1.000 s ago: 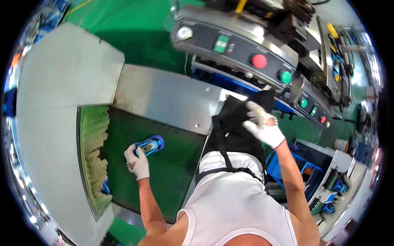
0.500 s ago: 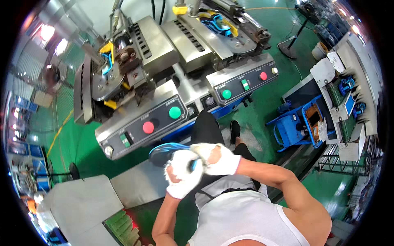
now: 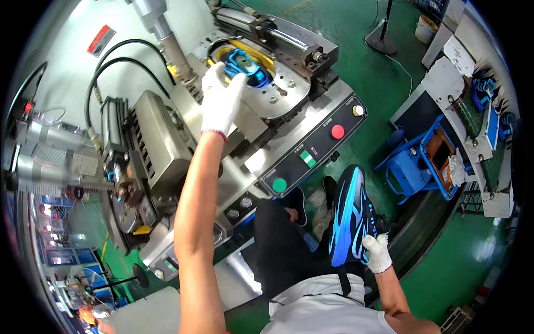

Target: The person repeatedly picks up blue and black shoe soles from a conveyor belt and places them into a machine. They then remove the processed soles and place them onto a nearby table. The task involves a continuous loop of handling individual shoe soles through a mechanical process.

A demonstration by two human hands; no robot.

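Up on the machine [image 3: 167, 150], our left hand [image 3: 221, 100] in its white glove reaches to the round steel plate [image 3: 278, 92], fingers [image 3: 214, 75] spread and resting against the blue shoe [image 3: 245, 62] seated in the yellow-ringed opening; we cannot tell whether they grip it. Well apart, down by our hip, our gloved right hand [image 3: 377, 253] has its fingers clamped on the heel of a black shoe with blue stripes [image 3: 347, 214], held toe-up just beside the control panel [image 3: 311, 150] with its red and green buttons.
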